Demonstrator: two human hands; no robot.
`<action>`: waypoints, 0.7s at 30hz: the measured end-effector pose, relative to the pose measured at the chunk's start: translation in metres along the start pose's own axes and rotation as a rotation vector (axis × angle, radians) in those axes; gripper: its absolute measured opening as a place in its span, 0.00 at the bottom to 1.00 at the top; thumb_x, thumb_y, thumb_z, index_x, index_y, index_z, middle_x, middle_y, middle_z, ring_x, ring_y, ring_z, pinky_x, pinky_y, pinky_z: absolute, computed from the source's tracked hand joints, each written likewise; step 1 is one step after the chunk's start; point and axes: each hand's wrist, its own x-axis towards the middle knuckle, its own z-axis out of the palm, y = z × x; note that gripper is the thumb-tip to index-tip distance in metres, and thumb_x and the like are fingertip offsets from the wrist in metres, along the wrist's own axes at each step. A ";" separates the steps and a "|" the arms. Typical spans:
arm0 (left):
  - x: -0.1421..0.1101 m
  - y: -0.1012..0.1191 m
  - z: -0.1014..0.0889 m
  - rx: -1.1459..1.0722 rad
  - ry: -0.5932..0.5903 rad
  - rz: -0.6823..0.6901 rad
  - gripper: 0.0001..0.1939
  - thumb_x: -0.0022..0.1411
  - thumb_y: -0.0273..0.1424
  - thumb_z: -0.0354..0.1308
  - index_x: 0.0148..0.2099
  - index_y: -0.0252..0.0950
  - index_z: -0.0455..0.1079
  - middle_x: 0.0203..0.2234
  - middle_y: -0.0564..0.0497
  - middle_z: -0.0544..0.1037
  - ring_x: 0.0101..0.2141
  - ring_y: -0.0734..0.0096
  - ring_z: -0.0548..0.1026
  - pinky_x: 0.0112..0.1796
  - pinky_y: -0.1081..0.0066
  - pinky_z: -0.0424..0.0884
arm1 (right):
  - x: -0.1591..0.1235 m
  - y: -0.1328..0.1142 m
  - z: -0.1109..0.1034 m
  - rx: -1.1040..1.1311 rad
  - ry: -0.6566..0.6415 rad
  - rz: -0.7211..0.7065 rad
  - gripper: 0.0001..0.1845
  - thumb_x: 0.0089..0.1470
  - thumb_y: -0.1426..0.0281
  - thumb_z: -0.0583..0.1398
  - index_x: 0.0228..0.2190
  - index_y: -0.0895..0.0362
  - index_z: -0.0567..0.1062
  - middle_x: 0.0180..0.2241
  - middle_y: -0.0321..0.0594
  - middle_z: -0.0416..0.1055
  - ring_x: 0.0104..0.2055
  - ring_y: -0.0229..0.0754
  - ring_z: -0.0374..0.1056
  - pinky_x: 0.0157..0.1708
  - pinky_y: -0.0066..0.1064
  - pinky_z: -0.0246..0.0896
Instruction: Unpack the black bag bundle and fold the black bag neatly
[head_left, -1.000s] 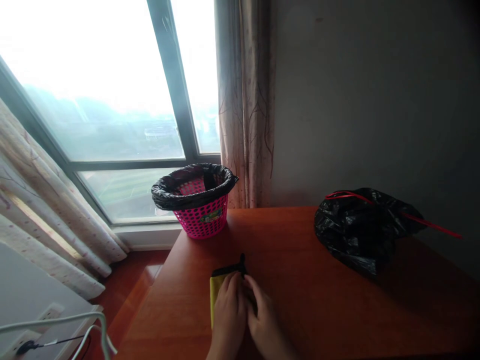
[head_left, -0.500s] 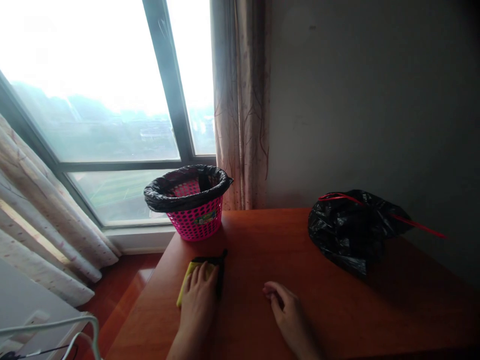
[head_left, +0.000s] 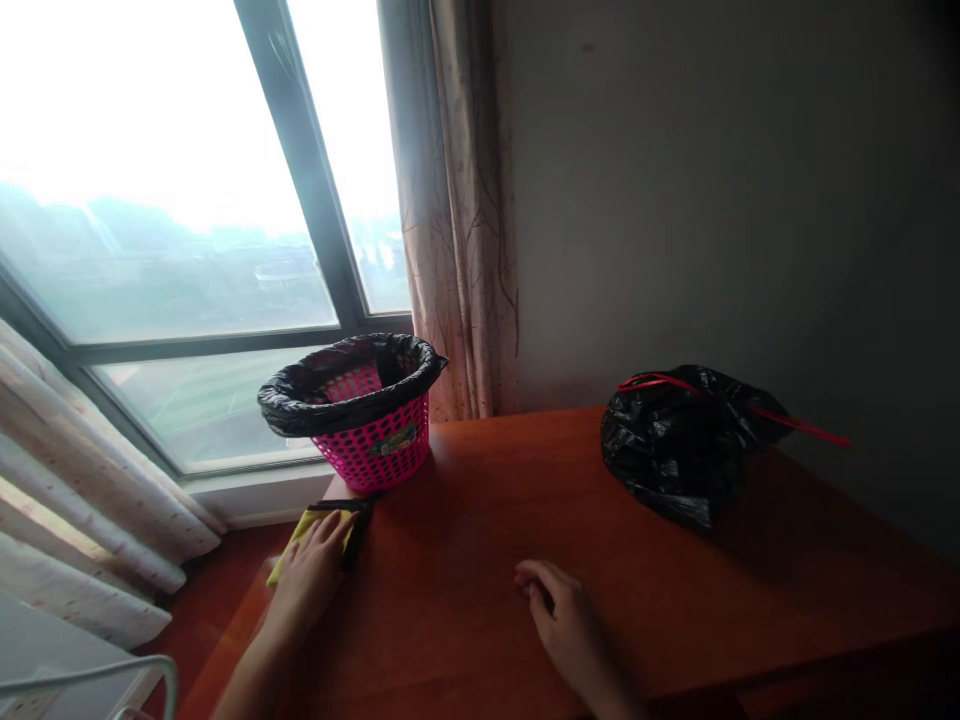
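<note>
My left hand (head_left: 309, 570) presses on a folded yellow cloth (head_left: 349, 530) with black edging, at the left edge of the brown wooden table (head_left: 465, 620). Its fingers lie over the cloth and hold it against the tabletop. Right of it, my right hand (head_left: 561, 618) rests over the table with its fingers curled in and nothing seen in them. Just beyond the cloth stands a pink perforated basket (head_left: 382, 448), its rim covered by a black bag liner (head_left: 300, 405).
A crumpled black plastic bag (head_left: 675, 440) with a red drawstring (head_left: 802, 425) sits at the table's far right. Behind are a window (head_left: 300, 130), a patterned curtain (head_left: 465, 220) and a grey wall (head_left: 675, 180). A pale cable or tube (head_left: 90, 675) shows at lower left.
My left hand has slid left with the cloth, to the table's left edge near the basket. My right hand has hardly moved. The whole view has shifted slightly.
</note>
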 end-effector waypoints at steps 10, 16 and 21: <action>-0.005 0.028 -0.009 -0.359 0.359 0.058 0.17 0.59 0.40 0.50 0.47 0.44 0.73 0.49 0.43 0.77 0.51 0.46 0.73 0.52 0.53 0.68 | 0.018 0.018 -0.036 0.397 0.169 0.231 0.21 0.53 0.59 0.60 0.45 0.57 0.75 0.43 0.50 0.77 0.45 0.51 0.75 0.46 0.44 0.71; -0.027 0.109 -0.010 -0.592 0.152 0.158 0.14 0.61 0.36 0.51 0.45 0.44 0.74 0.43 0.45 0.80 0.45 0.51 0.78 0.45 0.58 0.73 | 0.077 0.015 -0.179 -0.141 0.427 0.031 0.20 0.55 0.60 0.58 0.48 0.56 0.73 0.49 0.50 0.74 0.49 0.50 0.72 0.51 0.43 0.66; -0.050 0.178 -0.005 -0.727 -0.085 0.337 0.15 0.65 0.31 0.48 0.46 0.42 0.75 0.44 0.44 0.79 0.45 0.57 0.78 0.46 0.63 0.73 | 0.156 0.012 -0.294 -0.786 0.641 -0.117 0.18 0.55 0.62 0.56 0.43 0.59 0.76 0.48 0.54 0.73 0.49 0.50 0.69 0.53 0.43 0.60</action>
